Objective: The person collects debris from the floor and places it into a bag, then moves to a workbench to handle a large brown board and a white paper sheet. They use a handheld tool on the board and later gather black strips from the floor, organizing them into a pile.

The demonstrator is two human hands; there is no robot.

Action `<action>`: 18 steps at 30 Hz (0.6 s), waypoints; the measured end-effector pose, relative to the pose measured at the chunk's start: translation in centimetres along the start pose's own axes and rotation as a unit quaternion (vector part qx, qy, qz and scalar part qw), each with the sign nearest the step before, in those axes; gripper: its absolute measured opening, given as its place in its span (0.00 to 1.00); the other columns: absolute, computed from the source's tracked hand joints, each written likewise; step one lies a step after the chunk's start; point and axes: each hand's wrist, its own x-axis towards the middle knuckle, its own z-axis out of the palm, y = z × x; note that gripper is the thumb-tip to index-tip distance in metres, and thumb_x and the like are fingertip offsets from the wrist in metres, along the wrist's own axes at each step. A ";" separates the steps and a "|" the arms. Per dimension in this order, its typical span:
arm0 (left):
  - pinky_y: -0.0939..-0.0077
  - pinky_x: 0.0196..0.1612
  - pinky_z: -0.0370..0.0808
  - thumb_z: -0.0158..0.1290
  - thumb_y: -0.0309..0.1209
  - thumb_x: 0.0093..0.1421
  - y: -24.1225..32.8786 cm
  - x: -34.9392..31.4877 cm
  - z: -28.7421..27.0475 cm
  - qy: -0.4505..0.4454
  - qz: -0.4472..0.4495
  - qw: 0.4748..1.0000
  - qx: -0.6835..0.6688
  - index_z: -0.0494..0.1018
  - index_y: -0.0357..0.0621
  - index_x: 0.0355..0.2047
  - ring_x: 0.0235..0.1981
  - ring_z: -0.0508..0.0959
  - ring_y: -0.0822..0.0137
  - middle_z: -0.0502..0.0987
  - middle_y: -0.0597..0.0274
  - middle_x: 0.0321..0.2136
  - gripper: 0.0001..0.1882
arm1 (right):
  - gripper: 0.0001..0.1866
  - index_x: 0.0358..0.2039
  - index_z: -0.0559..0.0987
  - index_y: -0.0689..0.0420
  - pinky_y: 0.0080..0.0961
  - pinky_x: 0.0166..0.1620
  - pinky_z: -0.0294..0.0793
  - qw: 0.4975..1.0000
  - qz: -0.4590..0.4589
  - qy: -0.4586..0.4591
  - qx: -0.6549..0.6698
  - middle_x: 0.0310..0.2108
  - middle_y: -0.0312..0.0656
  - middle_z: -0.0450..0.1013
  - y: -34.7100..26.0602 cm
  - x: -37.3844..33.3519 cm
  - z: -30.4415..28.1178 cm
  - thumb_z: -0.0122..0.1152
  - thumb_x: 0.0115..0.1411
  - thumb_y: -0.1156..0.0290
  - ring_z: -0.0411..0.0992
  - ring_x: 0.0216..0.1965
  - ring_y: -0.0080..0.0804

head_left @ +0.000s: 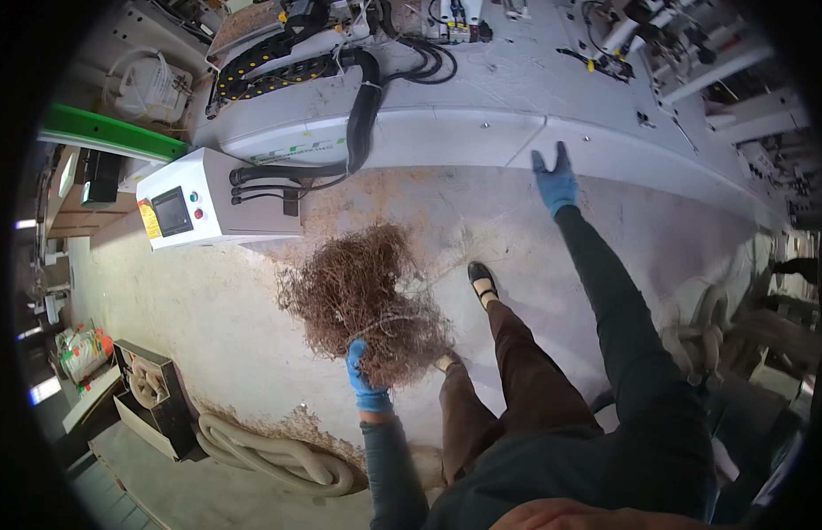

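Observation:
A big tangled bundle of thin reddish-brown strands (353,287), like wiry roots or fibre, hangs in front of me over the floor. My left hand (365,378), in a blue glove, is closed on the near side of this bundle; the fingertips are partly lost in the strands. Farther off to the right, my right hand (556,181), also gloved in blue, reaches to the front edge of a long white machine bed (446,132). Its fingers are spread apart, with nothing between them. Whether they touch the edge I cannot tell.
A white control box (212,199) with a small screen and buttons juts out at the left. From it a thick black corrugated hose (362,115) runs up onto the machine. Coiled beige hoses (278,455) and a dark open box (153,397) lie at the lower left.

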 end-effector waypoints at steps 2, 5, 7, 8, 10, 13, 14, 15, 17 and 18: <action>0.52 0.55 0.80 0.57 0.37 0.60 -1.1 2.3 1.0 0.031 0.020 0.994 0.102 0.68 0.32 0.61 0.51 0.80 0.48 0.77 0.46 0.54 0.32 | 0.55 0.70 0.57 0.65 0.42 0.68 0.62 0.998 0.053 0.005 -0.046 0.68 0.62 0.59 3.9 6.7 2.9 0.61 0.58 0.34 0.59 0.69 0.58; 0.55 0.52 0.81 0.57 0.37 0.59 -3.3 5.6 3.0 0.034 -0.024 0.999 -0.017 0.70 0.32 0.59 0.48 0.80 0.49 0.78 0.47 0.51 0.31 | 0.65 0.72 0.51 0.64 0.50 0.70 0.54 0.988 0.154 0.016 -0.022 0.70 0.63 0.53 6.1 14.5 6.0 0.60 0.51 0.24 0.50 0.72 0.61; 0.59 0.49 0.82 0.56 0.37 0.59 -4.6 8.4 4.3 0.074 -0.035 0.997 0.006 0.72 0.32 0.57 0.46 0.81 0.52 0.79 0.49 0.50 0.28 | 0.70 0.73 0.49 0.63 0.55 0.71 0.50 0.976 0.210 -0.013 -0.061 0.71 0.64 0.50 5.4 18.3 7.7 0.58 0.46 0.19 0.46 0.73 0.64; 0.59 0.49 0.82 0.56 0.37 0.59 -5.2 9.7 4.9 0.079 -0.032 0.996 0.016 0.73 0.32 0.56 0.46 0.81 0.52 0.79 0.49 0.50 0.28 | 0.73 0.73 0.48 0.62 0.57 0.71 0.47 0.967 0.240 -0.029 -0.083 0.71 0.64 0.49 4.6 19.6 8.7 0.57 0.43 0.17 0.44 0.73 0.65; 0.61 0.49 0.82 0.56 0.37 0.61 -5.9 11.7 5.9 0.066 -0.038 0.997 0.033 0.73 0.32 0.56 0.46 0.81 0.55 0.79 0.51 0.50 0.26 | 0.75 0.73 0.47 0.61 0.60 0.70 0.44 0.961 0.242 -0.003 -0.130 0.71 0.66 0.46 2.3 21.4 10.8 0.53 0.41 0.13 0.41 0.73 0.69; 0.57 0.50 0.82 0.57 0.42 0.63 -6.5 13.4 7.2 0.067 -0.036 0.994 0.081 0.70 0.36 0.59 0.47 0.81 0.54 0.79 0.54 0.51 0.29 | 0.78 0.74 0.44 0.61 0.64 0.70 0.39 0.985 0.096 -0.022 -0.144 0.71 0.69 0.42 -2.0 22.7 13.7 0.44 0.39 0.09 0.38 0.72 0.73; 0.59 0.49 0.82 0.57 0.41 0.63 -7.0 13.6 7.7 0.060 0.003 0.995 0.081 0.72 0.37 0.58 0.46 0.81 0.55 0.79 0.55 0.50 0.27 | 0.78 0.75 0.43 0.60 0.66 0.70 0.37 0.974 0.113 -0.063 -0.184 0.72 0.70 0.39 -3.6 23.2 14.7 0.44 0.40 0.09 0.36 0.72 0.74; 0.59 0.48 0.82 0.57 0.40 0.63 -7.0 13.7 8.0 0.077 -0.006 0.994 0.079 0.72 0.37 0.57 0.46 0.81 0.55 0.79 0.55 0.50 0.26 | 0.78 0.75 0.43 0.60 0.67 0.70 0.37 0.972 0.109 -0.080 -0.190 0.72 0.70 0.38 -4.9 22.9 15.7 0.44 0.40 0.08 0.35 0.72 0.73; 0.60 0.48 0.82 0.57 0.39 0.64 -7.1 13.9 8.8 0.079 -0.029 0.994 0.070 0.72 0.37 0.57 0.46 0.81 0.55 0.79 0.55 0.50 0.25 | 0.73 0.73 0.49 0.59 0.69 0.69 0.36 0.975 0.013 -0.062 -0.215 0.70 0.72 0.43 -7.1 22.0 17.6 0.49 0.42 0.12 0.36 0.72 0.73; 0.60 0.47 0.82 0.56 0.39 0.64 -7.2 14.0 9.2 0.074 -0.030 0.995 0.067 0.73 0.37 0.57 0.46 0.81 0.56 0.79 0.55 0.49 0.24 | 0.62 0.68 0.58 0.56 0.65 0.67 0.46 0.968 -0.132 -0.026 -0.214 0.67 0.68 0.52 -7.7 21.1 18.2 0.56 0.46 0.21 0.45 0.69 0.70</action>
